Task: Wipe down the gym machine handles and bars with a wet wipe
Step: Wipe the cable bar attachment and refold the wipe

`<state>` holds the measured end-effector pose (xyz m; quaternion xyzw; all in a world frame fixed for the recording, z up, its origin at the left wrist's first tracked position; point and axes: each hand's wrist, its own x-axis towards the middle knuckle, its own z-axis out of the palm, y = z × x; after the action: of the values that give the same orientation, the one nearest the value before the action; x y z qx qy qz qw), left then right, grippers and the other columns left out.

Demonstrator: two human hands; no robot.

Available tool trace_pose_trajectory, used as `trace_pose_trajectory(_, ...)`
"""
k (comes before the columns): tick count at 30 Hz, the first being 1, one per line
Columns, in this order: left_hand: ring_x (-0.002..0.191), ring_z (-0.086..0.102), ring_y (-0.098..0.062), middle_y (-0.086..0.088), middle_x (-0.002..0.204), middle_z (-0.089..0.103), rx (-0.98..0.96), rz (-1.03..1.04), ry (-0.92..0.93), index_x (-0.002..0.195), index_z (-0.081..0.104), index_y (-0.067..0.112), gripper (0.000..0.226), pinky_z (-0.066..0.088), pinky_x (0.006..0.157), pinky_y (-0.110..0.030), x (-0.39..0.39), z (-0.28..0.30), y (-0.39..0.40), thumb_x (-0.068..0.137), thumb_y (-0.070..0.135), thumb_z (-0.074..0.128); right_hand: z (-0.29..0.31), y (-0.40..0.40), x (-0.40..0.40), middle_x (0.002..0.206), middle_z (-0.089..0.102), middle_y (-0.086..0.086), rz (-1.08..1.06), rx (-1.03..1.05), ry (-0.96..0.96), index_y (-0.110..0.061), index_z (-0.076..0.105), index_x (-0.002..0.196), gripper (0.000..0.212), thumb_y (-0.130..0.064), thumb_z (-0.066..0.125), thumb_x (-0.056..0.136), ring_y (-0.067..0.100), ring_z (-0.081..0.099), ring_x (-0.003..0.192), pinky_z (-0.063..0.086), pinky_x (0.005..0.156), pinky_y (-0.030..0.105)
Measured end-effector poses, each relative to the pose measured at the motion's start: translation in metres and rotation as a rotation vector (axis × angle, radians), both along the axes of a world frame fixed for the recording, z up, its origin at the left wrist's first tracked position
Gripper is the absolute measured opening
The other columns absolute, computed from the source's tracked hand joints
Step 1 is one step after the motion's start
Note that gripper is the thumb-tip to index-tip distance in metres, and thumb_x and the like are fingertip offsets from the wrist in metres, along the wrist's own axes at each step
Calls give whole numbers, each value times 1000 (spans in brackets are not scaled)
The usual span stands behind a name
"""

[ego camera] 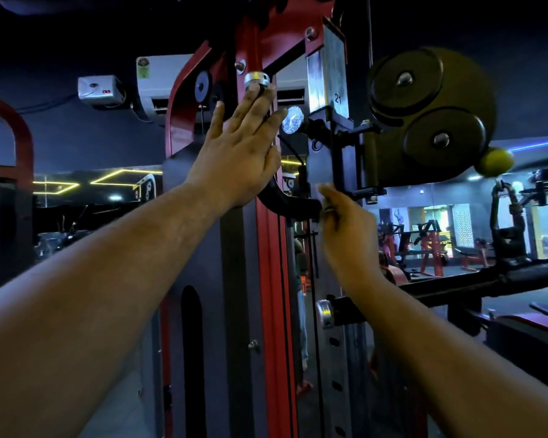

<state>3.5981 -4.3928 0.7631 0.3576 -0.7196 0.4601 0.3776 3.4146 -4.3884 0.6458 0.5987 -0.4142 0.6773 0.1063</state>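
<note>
My left hand [244, 147] is raised with straight fingers, flat against the red upright [274, 279] of the cable machine. Its fingertips reach a silver collar [256, 80]. A black curved handle [285, 202] comes out from under that palm and bends to the right. My right hand [345, 229], blurred, is at the handle's free end, with thumb and curled fingers closed around the tip. No wet wipe shows; whatever is under the left palm is hidden.
A dark pulley housing [424, 121] with two round wheels juts out at the upper right, with a yellow ball [495, 161] at its edge. A black bar with a silver collar [325, 312] runs right at waist height. Other machines [431, 245] stand in the background.
</note>
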Motion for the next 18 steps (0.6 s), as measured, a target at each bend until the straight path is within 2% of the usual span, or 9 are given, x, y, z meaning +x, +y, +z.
trace_pose_trajectory(2,158,-14,-16,1,173,-10,6,-5,8,165,14,26,60,-5,127,-57,0,0,0,108,41,27,1,-7,4,117,70,3,-58,34,-46,-24,58,139,39,-8,45,106,9,64,69,58,61,28)
trace_pose_trajectory(4,158,-14,-17,1,173,-9,5,-2,12,165,14,26,60,-4,126,-58,0,0,1,108,41,27,2,-1,25,119,67,-2,27,69,-105,-26,56,139,39,-10,43,106,6,63,76,56,66,21)
trace_pose_trajectory(7,158,-14,-16,1,173,-11,18,3,8,165,12,27,60,-3,126,-59,0,0,3,108,42,26,-6,22,61,116,68,-4,300,-17,-192,-25,55,141,41,-8,45,105,5,66,90,57,85,23)
trace_pose_trajectory(9,157,-16,-15,2,172,-13,23,11,2,165,12,27,61,-3,126,-59,-1,0,2,108,42,26,-12,37,65,109,71,-3,570,-104,-294,-21,58,138,42,-1,47,103,6,68,96,58,86,25)
trace_pose_trajectory(10,157,-16,-15,2,172,-14,25,13,0,165,12,27,61,-4,126,-59,0,0,2,109,43,26,-12,39,61,111,71,-4,611,-136,-343,-20,60,136,42,1,47,103,5,68,99,58,83,24)
trace_pose_trajectory(12,157,-18,-15,2,172,-14,30,12,-5,165,11,27,60,-4,126,-60,1,1,3,109,43,26,-9,27,46,112,71,-3,499,-129,-451,-21,62,135,40,0,47,103,4,67,100,59,85,26)
trace_pose_trajectory(14,157,-19,-15,2,172,-16,40,9,-8,165,10,27,61,-4,126,-60,1,1,4,109,42,26,-2,12,39,112,70,-2,394,-15,-520,-24,61,136,41,-3,47,103,7,68,99,59,89,34)
trace_pose_trajectory(16,157,-18,-15,3,172,-16,41,9,-7,165,10,27,61,-3,125,-61,1,1,3,109,43,26,2,8,50,121,69,-1,373,45,-488,-28,60,137,43,-4,47,103,15,68,106,59,92,40)
trace_pose_trajectory(18,157,-18,-15,3,172,-15,32,14,-3,165,10,27,61,-3,125,-61,1,1,2,109,43,26,1,15,67,129,66,-1,363,3,-372,-26,57,140,43,-6,46,104,16,66,111,56,99,39)
